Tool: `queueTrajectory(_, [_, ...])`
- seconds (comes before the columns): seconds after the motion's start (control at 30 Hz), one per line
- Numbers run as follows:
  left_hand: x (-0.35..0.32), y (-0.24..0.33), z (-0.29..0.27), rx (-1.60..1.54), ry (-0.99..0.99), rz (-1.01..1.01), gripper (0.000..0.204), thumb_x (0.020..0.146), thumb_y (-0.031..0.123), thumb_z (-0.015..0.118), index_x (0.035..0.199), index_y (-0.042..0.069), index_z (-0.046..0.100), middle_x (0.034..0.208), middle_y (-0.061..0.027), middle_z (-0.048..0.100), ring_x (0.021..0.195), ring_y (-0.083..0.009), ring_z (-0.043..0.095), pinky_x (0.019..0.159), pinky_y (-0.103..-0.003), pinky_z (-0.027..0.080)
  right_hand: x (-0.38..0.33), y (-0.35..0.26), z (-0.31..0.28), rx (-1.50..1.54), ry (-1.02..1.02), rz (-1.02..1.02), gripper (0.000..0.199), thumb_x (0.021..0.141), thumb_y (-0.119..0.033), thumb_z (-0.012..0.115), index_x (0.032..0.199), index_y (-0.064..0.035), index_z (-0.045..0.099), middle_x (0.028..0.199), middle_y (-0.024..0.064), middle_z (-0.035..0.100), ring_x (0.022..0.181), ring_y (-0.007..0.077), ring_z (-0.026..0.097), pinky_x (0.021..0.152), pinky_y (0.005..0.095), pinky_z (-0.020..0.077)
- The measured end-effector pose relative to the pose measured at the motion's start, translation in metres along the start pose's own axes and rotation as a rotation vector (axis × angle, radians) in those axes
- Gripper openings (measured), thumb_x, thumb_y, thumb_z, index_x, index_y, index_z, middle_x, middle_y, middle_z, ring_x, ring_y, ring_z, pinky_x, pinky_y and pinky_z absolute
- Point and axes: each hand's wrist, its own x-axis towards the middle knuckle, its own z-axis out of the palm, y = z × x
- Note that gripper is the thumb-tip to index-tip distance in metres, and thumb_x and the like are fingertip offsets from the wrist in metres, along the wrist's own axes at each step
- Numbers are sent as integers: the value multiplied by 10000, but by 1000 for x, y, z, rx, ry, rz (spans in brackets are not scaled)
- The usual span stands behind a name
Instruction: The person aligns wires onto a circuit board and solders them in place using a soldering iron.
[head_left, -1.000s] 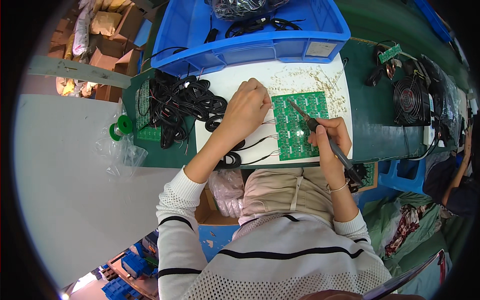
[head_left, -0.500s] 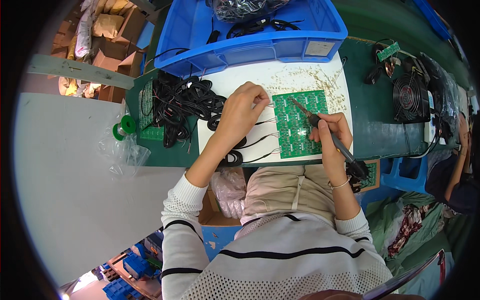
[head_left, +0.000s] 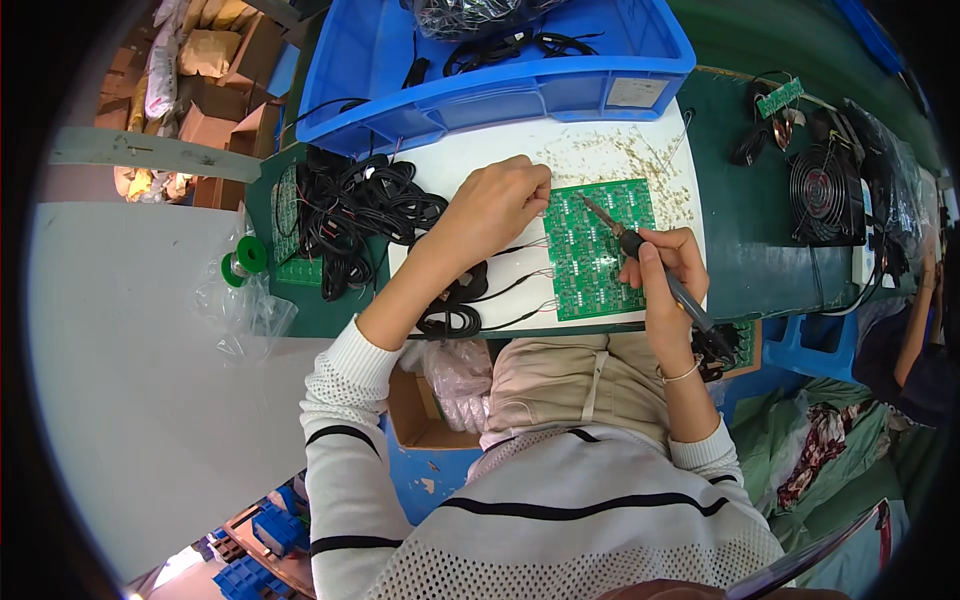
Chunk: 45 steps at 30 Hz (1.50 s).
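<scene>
Little has changed since a second ago: the left hand point(head_left: 497, 203) has crept slightly toward the green circuit board point(head_left: 601, 247), and the right hand point(head_left: 665, 268) keeps the soldering iron point(head_left: 640, 254) angled in. The left fingers are pressed together at the board's upper-left corner, pinching something too thin to make out. The right fingers wrap the iron's handle, its tip resting on the board just beyond them. Several black leads point(head_left: 510, 285) already run off the board's near edge below the left fingers, so some joints look done; I judge more remain.

Bright, even light; sharp centre, fisheye bending and dark rim.
</scene>
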Motion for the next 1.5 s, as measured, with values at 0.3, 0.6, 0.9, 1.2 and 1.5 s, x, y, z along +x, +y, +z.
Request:
queueTrajectory(0.3, [-3, 8, 9, 229, 79, 137, 98, 863, 68, 646, 882, 7, 571, 856, -144, 607, 811, -350, 641, 720, -455, 520, 1, -1, 0, 48, 57, 3, 74, 1003, -30, 571, 1061, 15, 568, 736, 38, 606, 642, 70, 544, 611, 236, 470])
queueTrajectory(0.6, [-10, -8, -9, 0, 125, -42, 74, 885, 56, 629, 910, -13, 627, 875, -173, 645, 885, -341, 638, 762, -419, 510, 1, 0, -1, 45, 30, 2, 81, 1000, -35, 579, 1067, 8, 565, 738, 40, 609, 647, 68, 547, 608, 230, 458])
queueTrajectory(0.9, [-47, 14, 10, 135, 322, 57, 421, 736, -134, 578, 1025, 115, 755, 1317, -118, 573, 1234, -346, 519, 1021, -440, 421, 1, 0, -1, -8, 40, 20, 80, 999, -39, 582, 1062, 8, 570, 740, 42, 614, 644, 66, 551, 606, 229, 467])
queueTrajectory(1.2, [-71, 12, -3, 332, 403, -56, 504, 760, -132, 565, 1094, 171, 790, 1427, -128, 529, 1334, -344, 464, 1086, -456, 355, 3, 1, -1, 8, 36, -10, 78, 997, -35, 581, 1059, 10, 571, 739, 44, 619, 640, 71, 554, 599, 231, 457])
queueTrajectory(1.5, [-64, 23, 28, 279, 347, -19, 532, 747, -142, 568, 1131, 164, 773, 1486, -114, 479, 1372, -328, 430, 1110, -466, 334, 2, 2, 0, 2, 38, -7, 74, 999, -44, 581, 1051, 9, 574, 724, 40, 615, 639, 69, 552, 594, 229, 447])
